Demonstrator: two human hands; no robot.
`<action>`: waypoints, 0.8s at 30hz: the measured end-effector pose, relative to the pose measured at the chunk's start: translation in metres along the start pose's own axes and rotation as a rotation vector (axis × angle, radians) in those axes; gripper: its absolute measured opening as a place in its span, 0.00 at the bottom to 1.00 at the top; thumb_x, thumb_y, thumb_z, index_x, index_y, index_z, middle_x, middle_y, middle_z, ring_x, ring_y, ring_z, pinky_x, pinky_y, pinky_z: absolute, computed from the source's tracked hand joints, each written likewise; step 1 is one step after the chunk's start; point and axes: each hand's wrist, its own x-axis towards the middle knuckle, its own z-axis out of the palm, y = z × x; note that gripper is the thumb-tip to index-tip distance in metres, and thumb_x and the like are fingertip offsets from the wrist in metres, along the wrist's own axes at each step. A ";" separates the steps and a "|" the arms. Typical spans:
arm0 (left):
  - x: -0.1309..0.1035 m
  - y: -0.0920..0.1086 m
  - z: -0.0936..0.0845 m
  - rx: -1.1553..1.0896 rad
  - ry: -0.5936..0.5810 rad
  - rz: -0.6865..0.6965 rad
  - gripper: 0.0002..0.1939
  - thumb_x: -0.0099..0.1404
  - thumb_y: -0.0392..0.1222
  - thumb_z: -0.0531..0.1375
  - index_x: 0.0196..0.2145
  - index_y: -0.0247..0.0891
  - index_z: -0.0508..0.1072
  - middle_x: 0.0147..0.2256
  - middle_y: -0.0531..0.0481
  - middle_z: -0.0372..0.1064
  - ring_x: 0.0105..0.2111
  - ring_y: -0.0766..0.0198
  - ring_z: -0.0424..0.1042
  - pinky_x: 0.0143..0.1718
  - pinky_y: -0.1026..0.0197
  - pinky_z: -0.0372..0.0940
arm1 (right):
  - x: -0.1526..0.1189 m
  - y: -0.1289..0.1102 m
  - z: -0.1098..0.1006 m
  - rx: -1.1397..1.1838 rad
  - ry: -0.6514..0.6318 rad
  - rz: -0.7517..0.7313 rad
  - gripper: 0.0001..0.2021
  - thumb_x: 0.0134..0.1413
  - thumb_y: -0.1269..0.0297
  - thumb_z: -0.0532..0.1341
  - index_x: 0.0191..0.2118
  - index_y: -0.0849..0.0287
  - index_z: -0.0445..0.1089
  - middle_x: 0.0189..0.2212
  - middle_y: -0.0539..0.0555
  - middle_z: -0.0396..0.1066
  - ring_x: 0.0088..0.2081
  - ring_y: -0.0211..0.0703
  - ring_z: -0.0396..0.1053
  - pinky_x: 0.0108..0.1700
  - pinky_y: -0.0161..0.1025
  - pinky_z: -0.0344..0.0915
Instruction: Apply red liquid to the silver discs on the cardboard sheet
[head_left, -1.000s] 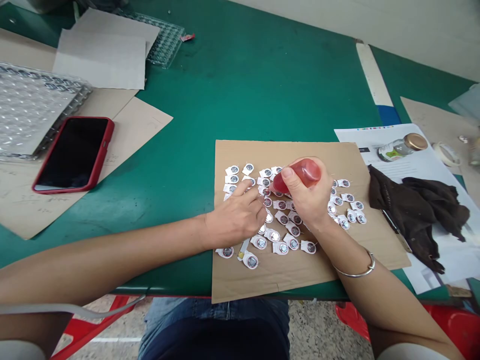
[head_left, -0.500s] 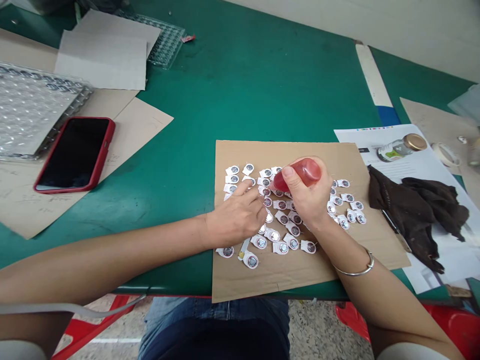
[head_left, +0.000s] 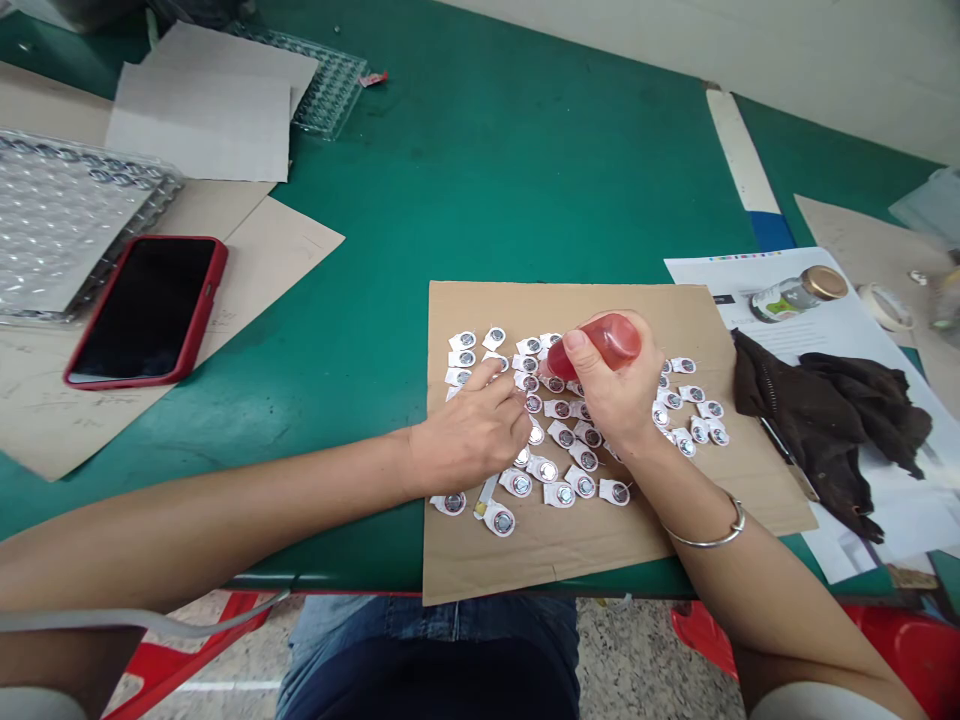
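A brown cardboard sheet (head_left: 487,570) lies at the table's front edge, with several small white tags (head_left: 541,469) bearing round silvery centres spread over it. My right hand (head_left: 619,385) is wrapped round a red squeeze bottle (head_left: 616,340), tilted with its tip down to the left above the tags. Just left of it, my left hand (head_left: 476,425) rests low over the tags with bent fingers pressed together; what they hold, if anything, is hidden. Near the sheet's front left, a thin strip with a yellowish end (head_left: 481,508) touches one tag.
On the left lie a red-cased phone (head_left: 150,310), bubble wrap (head_left: 67,220) and grey card sheets (head_left: 202,120). To the right are a dark cloth (head_left: 832,420), a pen-like tool (head_left: 787,458) and a glass jar (head_left: 799,294) on white paper (head_left: 900,400).
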 end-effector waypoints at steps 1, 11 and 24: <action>0.000 0.000 0.000 -0.008 -0.004 -0.006 0.14 0.64 0.28 0.48 0.26 0.32 0.71 0.24 0.47 0.66 0.30 0.61 0.61 0.40 0.52 0.58 | 0.000 0.000 0.000 0.000 0.000 0.002 0.13 0.43 0.54 0.64 0.31 0.56 0.65 0.26 0.49 0.69 0.28 0.36 0.68 0.34 0.38 0.67; 0.000 -0.004 -0.001 -0.050 -0.018 -0.019 0.13 0.64 0.30 0.49 0.26 0.33 0.69 0.23 0.48 0.66 0.30 0.62 0.59 0.41 0.51 0.56 | 0.002 0.000 -0.002 0.003 0.001 0.007 0.14 0.43 0.53 0.64 0.31 0.57 0.64 0.25 0.48 0.69 0.28 0.36 0.67 0.33 0.38 0.66; 0.001 -0.008 0.000 -0.100 -0.020 -0.096 0.14 0.62 0.30 0.51 0.19 0.35 0.62 0.21 0.51 0.61 0.28 0.65 0.54 0.38 0.53 0.52 | 0.004 0.001 -0.005 -0.055 -0.010 -0.040 0.13 0.42 0.54 0.64 0.31 0.55 0.63 0.26 0.48 0.69 0.28 0.37 0.67 0.33 0.39 0.66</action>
